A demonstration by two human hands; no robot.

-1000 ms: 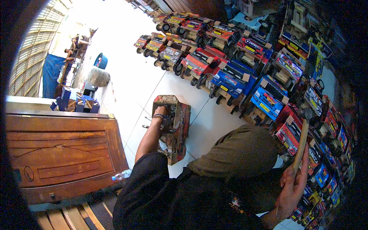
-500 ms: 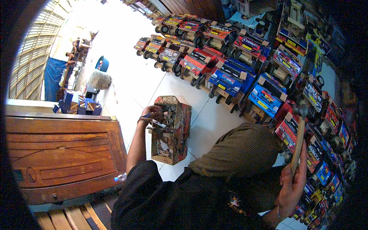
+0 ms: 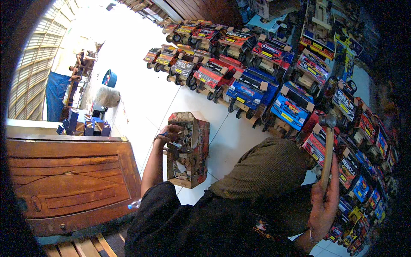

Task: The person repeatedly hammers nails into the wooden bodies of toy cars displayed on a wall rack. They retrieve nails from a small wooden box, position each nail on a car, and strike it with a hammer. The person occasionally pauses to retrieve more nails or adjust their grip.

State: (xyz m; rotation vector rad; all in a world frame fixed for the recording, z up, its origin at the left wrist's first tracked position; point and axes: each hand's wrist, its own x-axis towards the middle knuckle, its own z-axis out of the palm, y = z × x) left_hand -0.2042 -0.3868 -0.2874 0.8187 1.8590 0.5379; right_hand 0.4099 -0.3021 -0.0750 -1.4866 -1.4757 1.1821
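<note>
My right hand is wrapped round the wooden handle of a hammer, which stands nearly upright with its dark metal head on top. On the left, my left hand reaches over the side of a worn wooden box with red outer walls. Its fingers dip among small mixed scraps in the box. The fingertips are hidden there, so whether they grip anything does not show. A pale, slim piece lies just below that hand.
Rows of colourful toy trucks stand from the far middle round to the right, close to the hammer. A carved wooden panel is at left, with a plastic bottle by its corner. Light floor tiles lie beyond my covered knee.
The view has shifted slightly. My left hand stays in the box, its fingers moved a little among the scraps. The hammer in my right hand has tilted more upright.
</note>
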